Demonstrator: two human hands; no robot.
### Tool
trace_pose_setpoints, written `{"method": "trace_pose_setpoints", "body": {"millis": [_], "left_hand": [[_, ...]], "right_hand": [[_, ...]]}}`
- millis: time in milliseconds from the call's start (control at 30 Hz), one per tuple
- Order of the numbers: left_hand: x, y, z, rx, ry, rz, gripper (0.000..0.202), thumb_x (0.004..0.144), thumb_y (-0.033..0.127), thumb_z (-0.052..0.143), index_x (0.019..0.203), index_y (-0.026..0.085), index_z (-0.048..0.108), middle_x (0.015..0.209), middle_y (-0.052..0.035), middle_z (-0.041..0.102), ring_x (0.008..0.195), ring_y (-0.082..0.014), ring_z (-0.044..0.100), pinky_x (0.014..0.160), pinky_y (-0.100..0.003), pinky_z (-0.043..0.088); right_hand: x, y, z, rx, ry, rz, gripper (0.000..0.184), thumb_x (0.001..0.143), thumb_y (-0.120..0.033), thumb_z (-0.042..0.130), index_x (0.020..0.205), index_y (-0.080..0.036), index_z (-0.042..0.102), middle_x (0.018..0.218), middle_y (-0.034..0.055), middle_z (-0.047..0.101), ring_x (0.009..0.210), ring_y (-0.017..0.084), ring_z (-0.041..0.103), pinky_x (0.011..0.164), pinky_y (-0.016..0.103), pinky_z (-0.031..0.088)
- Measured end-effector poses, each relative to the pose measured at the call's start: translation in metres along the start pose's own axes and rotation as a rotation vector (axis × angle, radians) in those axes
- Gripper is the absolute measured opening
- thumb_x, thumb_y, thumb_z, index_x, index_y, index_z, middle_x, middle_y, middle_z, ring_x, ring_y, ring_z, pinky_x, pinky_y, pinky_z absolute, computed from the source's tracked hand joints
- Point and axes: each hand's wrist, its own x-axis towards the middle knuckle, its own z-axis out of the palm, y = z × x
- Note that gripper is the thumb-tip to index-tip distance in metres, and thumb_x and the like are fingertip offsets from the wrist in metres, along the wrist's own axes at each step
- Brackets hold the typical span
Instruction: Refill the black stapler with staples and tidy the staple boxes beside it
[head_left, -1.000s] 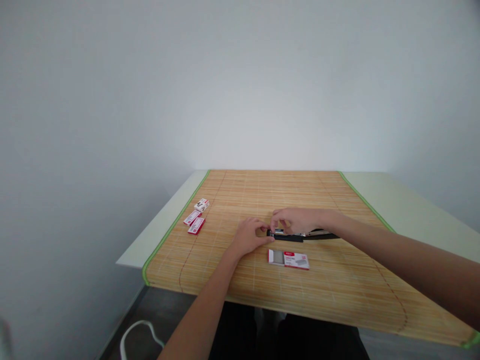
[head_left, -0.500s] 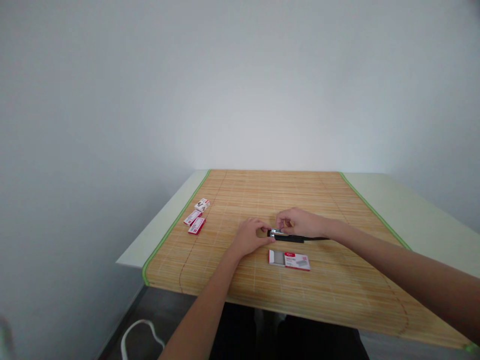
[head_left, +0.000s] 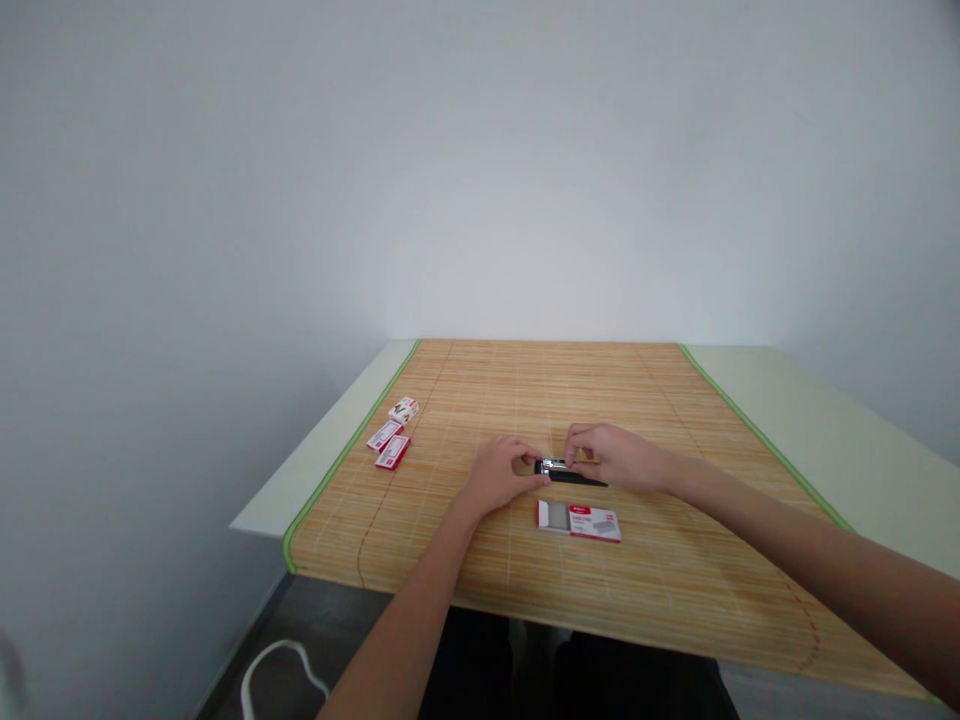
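Observation:
A black stapler (head_left: 574, 478) with a bare metal staple channel lies on the bamboo mat, in front of me. My left hand (head_left: 504, 474) grips its left end between thumb and fingers. Over the metal channel, my right hand (head_left: 611, 457) has its fingers bent and pinched together; whatever is between them is hidden. That hand also covers the stapler's right part. Just nearer to me is a red and white staple box (head_left: 594, 523), slid partly apart so that its grey inside shows at the left.
Two flat red and white boxes (head_left: 393, 453) and a small white box with dark pictures (head_left: 404, 409) lie at the mat's left side. The bamboo mat (head_left: 525, 390) has green edges and covers a white table (head_left: 825, 410). A white cable (head_left: 281, 645) hangs at lower left.
My right hand has moved a little to the right along the stapler, and now hides the dark part that stuck out there. My left hand has stayed in place.

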Motion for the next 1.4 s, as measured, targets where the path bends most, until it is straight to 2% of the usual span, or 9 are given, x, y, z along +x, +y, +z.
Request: {"method": "trace_pose_setpoints", "body": {"millis": [167,300,467,533,633,800,1000,1267,1400], "left_hand": [[0.0,0.0,0.0,0.001,-0.002,0.003,0.034,0.077,0.05,0.082,0.104,0.03,0.077,0.098,-0.0008,0.071,0.098,-0.0226,0.061,0.091,-0.035,0.045],[0.001,0.0,0.0,-0.001,0.006,-0.003,0.033,0.077,0.049,0.083,0.103,0.03,0.077,0.097,-0.0007,0.071,0.098,-0.0227,0.061,0.091,-0.034,0.044],[-0.001,0.007,-0.004,-0.042,0.023,0.0,0.034,0.076,0.042,0.085,0.105,0.027,0.076,0.098,-0.0012,0.07,0.097,-0.0213,0.061,0.088,-0.032,0.045],[-0.003,0.012,-0.006,-0.082,0.061,0.005,0.035,0.079,0.04,0.083,0.109,0.026,0.074,0.099,-0.0016,0.069,0.093,-0.0192,0.061,0.084,-0.03,0.045],[-0.008,0.022,-0.008,-0.097,0.114,0.02,0.023,0.089,0.04,0.073,0.106,0.024,0.075,0.097,-0.0021,0.068,0.088,-0.017,0.06,0.079,-0.029,0.045],[-0.013,0.042,-0.004,0.055,0.134,0.055,0.013,0.095,0.034,0.067,0.099,0.026,0.077,0.093,-0.0012,0.068,0.092,-0.0177,0.061,0.084,-0.031,0.042],[-0.006,0.057,-0.003,0.251,0.171,-0.039,0.018,0.098,0.028,0.059,0.09,0.023,0.075,0.089,-0.003,0.068,0.085,-0.0182,0.061,0.08,-0.033,0.039],[-0.007,0.064,-0.001,0.226,0.146,-0.079,0.014,0.095,0.025,0.063,0.088,0.022,0.074,0.088,-0.0026,0.068,0.083,-0.017,0.061,0.078,-0.03,0.041],[-0.009,0.067,0.004,0.245,0.157,-0.117,0.017,0.094,0.024,0.062,0.082,0.021,0.072,0.082,-0.0025,0.066,0.078,-0.0166,0.059,0.074,-0.03,0.039]], "right_hand": [[-0.004,-0.005,0.008,0.03,0.059,0.044,0.013,0.09,-0.025,0.063,0.095,-0.022,0.074,0.096,0.0056,0.066,0.08,0.017,0.059,0.071,0.028,0.045],[-0.009,-0.012,0.013,0.022,0.122,0.036,0.017,0.092,-0.021,0.06,0.097,-0.022,0.075,0.1,0.007,0.066,0.09,0.02,0.061,0.078,0.029,0.047],[-0.014,-0.02,0.019,0.013,0.181,0.076,0.019,0.092,-0.018,0.057,0.097,-0.022,0.076,0.098,0.007,0.067,0.092,0.021,0.062,0.083,0.031,0.048],[-0.015,-0.023,0.02,0.009,0.2,0.088,0.02,0.092,-0.017,0.056,0.096,-0.022,0.076,0.097,0.0067,0.068,0.092,0.021,0.063,0.084,0.032,0.048],[-0.017,-0.028,0.022,0.0,0.232,0.101,0.02,0.091,-0.016,0.057,0.095,-0.022,0.076,0.093,0.006,0.07,0.092,0.021,0.063,0.083,0.032,0.048],[-0.019,-0.036,0.028,-0.032,0.281,0.123,0.022,0.091,-0.015,0.056,0.096,-0.023,0.076,0.091,0.0051,0.072,0.091,0.021,0.064,0.085,0.033,0.048],[-0.018,-0.036,0.036,-0.018,0.334,0.194,0.022,0.088,-0.013,0.056,0.088,-0.022,0.076,0.088,0.0046,0.073,0.086,0.02,0.065,0.081,0.032,0.048],[-0.02,-0.04,0.039,0.021,0.391,0.21,0.021,0.09,-0.014,0.055,0.085,-0.021,0.075,0.088,0.005,0.074,0.084,0.019,0.066,0.081,0.031,0.049],[-0.02,-0.041,0.039,0.029,0.408,0.24,0.02,0.09,-0.015,0.056,0.09,-0.021,0.074,0.086,0.004,0.074,0.08,0.019,0.066,0.077,0.031,0.049]]}}
